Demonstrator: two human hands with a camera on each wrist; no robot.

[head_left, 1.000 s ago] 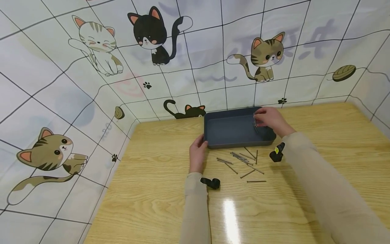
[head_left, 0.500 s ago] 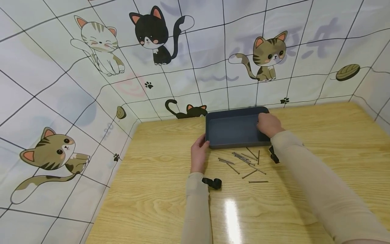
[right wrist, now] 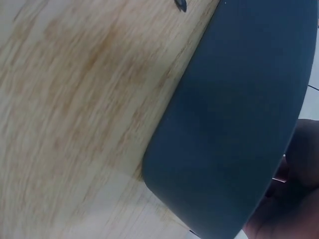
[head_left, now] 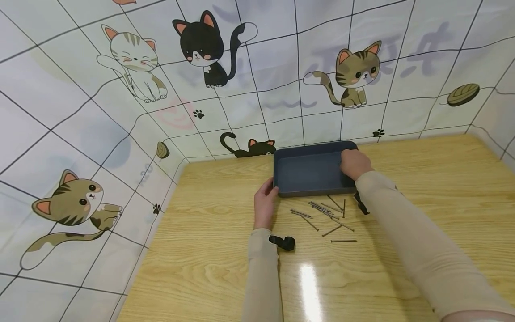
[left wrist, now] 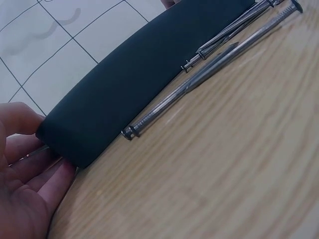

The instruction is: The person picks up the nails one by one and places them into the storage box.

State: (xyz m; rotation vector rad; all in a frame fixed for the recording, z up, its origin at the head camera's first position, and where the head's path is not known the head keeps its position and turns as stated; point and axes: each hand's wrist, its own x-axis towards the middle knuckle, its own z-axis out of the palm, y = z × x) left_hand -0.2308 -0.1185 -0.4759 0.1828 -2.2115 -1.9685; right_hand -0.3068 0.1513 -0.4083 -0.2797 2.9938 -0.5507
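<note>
A dark grey rectangular tray point(head_left: 310, 172) lies on the wooden table against the back wall. My left hand point(head_left: 264, 206) holds its front left corner; in the left wrist view the thumb and fingers sit around that corner of the tray point(left wrist: 114, 84). Over the tray's right end, my right hand point(head_left: 356, 164) has its fingers curled down inside. Thin bright glints show between those fingers in the right wrist view, but the nails they held earlier are mostly hidden. Several steel nails point(head_left: 322, 209) lie loosely crossed in front of the tray.
One nail point(head_left: 344, 241) lies apart, nearer the front. The table point(head_left: 209, 250) meets a cat-patterned wall covering point(head_left: 277, 103) at the back and left. Both wrists carry small black cameras point(head_left: 287, 243).
My right hand has turned and lowered at the tray's right end, so the nails it held have gone out of sight. My left hand keeps its place on the corner.
</note>
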